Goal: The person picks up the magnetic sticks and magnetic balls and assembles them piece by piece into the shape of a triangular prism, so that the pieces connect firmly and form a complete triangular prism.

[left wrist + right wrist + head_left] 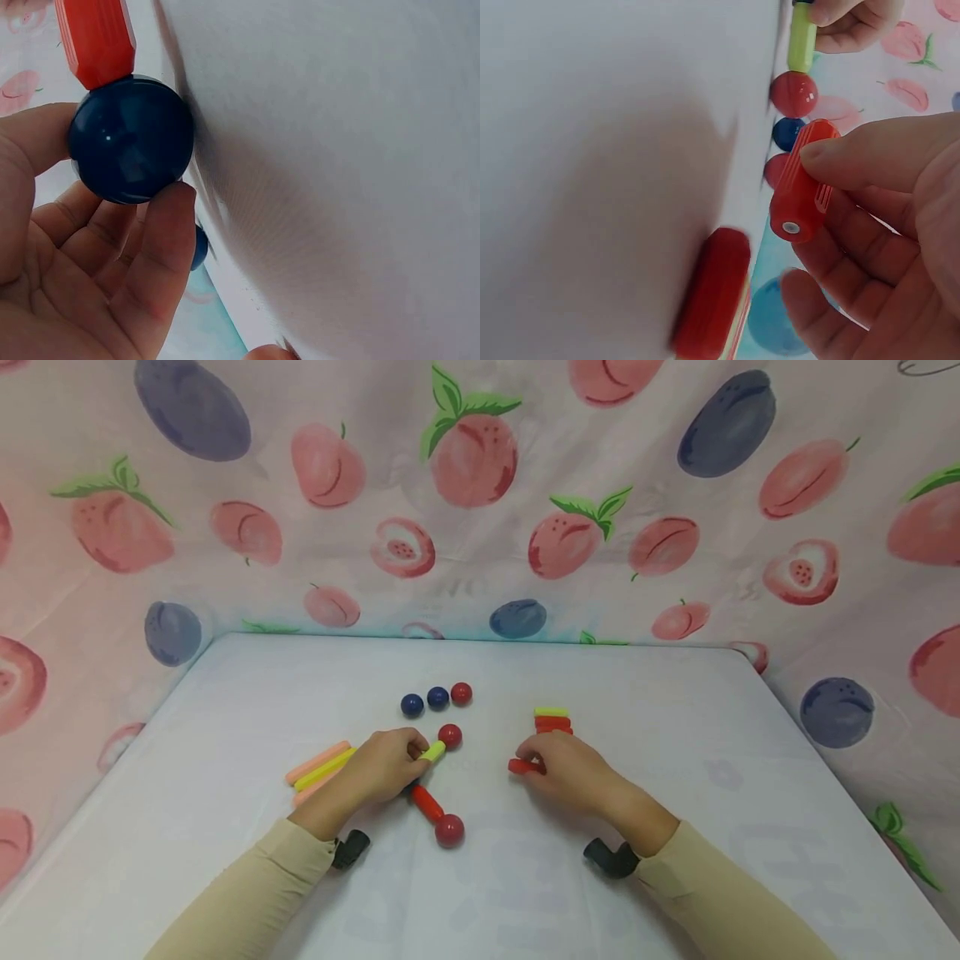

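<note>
My left hand point(387, 764) pinches a dark blue ball point(131, 140) between thumb and finger, low over the white table. A red rod point(427, 804) joins that ball to a red ball point(449, 831) nearer to me. From the same blue ball a yellow-green rod point(432, 752) runs away from me to another red ball point(450, 736). In the head view the left hand hides most of the blue ball. My right hand point(570, 772) pinches a short red rod point(805, 180) with a small round hole in its end, to the right of the joined pieces.
Two blue balls point(438, 697) and a red ball point(461, 693) stand in a row farther back. Long orange and yellow rods point(318, 770) lie left, partly behind the left hand. Short red rods point(552, 723) and a yellow-green rod point(551, 712) lie just beyond the right hand.
</note>
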The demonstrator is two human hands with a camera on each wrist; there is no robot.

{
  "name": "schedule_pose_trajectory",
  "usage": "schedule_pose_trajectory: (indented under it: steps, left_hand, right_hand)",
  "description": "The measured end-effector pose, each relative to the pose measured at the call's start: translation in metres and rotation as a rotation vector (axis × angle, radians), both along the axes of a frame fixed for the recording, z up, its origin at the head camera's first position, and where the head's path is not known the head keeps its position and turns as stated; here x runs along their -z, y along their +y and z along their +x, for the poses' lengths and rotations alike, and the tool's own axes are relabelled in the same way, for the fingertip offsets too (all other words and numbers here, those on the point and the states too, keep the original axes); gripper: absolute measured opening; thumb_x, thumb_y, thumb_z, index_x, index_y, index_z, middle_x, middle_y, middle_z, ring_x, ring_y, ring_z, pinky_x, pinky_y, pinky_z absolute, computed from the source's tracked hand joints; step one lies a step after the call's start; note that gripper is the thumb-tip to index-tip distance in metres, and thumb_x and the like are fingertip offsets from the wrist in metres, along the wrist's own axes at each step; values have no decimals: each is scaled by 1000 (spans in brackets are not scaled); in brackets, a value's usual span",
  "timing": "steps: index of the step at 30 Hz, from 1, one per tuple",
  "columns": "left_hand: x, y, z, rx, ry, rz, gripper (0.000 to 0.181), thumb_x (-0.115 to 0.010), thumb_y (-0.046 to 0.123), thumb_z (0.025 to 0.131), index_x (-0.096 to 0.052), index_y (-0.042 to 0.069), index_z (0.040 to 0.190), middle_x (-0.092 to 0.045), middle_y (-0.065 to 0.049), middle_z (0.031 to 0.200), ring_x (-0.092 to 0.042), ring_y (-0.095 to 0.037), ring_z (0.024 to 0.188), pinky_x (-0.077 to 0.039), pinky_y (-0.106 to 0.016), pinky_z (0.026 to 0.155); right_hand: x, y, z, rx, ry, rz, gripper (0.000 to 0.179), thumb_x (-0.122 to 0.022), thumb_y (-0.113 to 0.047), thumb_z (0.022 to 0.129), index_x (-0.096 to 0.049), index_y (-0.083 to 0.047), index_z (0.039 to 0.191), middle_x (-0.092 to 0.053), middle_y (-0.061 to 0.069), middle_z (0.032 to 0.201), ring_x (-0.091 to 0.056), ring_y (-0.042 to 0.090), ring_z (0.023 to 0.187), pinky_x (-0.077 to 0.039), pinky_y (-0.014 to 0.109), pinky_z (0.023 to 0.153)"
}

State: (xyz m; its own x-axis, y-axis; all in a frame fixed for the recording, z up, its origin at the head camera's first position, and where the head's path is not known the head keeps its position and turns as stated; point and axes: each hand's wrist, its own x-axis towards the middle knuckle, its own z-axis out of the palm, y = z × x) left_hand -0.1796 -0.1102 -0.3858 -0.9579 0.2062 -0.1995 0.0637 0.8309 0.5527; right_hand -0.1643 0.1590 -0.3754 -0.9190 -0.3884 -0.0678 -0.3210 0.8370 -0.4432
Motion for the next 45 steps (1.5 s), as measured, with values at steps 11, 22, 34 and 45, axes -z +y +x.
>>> schedule_pose_trajectory:
  steps: [11,22,34,45]
  left_hand:
    - [0,0,0,2,-12,5,25,-72,17,92,-68,6,114,-66,-2,95,-58,-18,83,-53,-30,76]
    - [-1,1,0,0,-17,-4,26,-73,18,92,-68,7,114,-65,-1,94,-58,-18,83,-53,-30,76]
    - [0,-5,1,43,-11,14,28,-74,22,92,-68,8,115,-66,-1,97,-59,-17,84,-53,-32,79]
    - [-10,-26,14,179,-69,50,39,-82,17,83,-69,11,119,-64,-1,102,-58,-19,93,-53,-36,87]
  right_hand:
    - [-2,-35,-31,38,-98,-53,27,-75,-18,91,-69,-14,117,-67,-2,103,-60,17,99,-55,32,87]
    - [2,-54,-44,27,-119,-6,28,-73,-16,93,-68,-11,120,-67,1,107,-60,20,103,-54,34,91]
    - [6,-62,-47,23,-130,0,29,-72,-16,94,-67,-10,121,-67,2,108,-60,21,104,-52,34,93]
    - [7,-60,-48,44,-153,-13,29,-72,-16,94,-66,-10,122,-67,2,110,-59,20,103,-53,33,92]
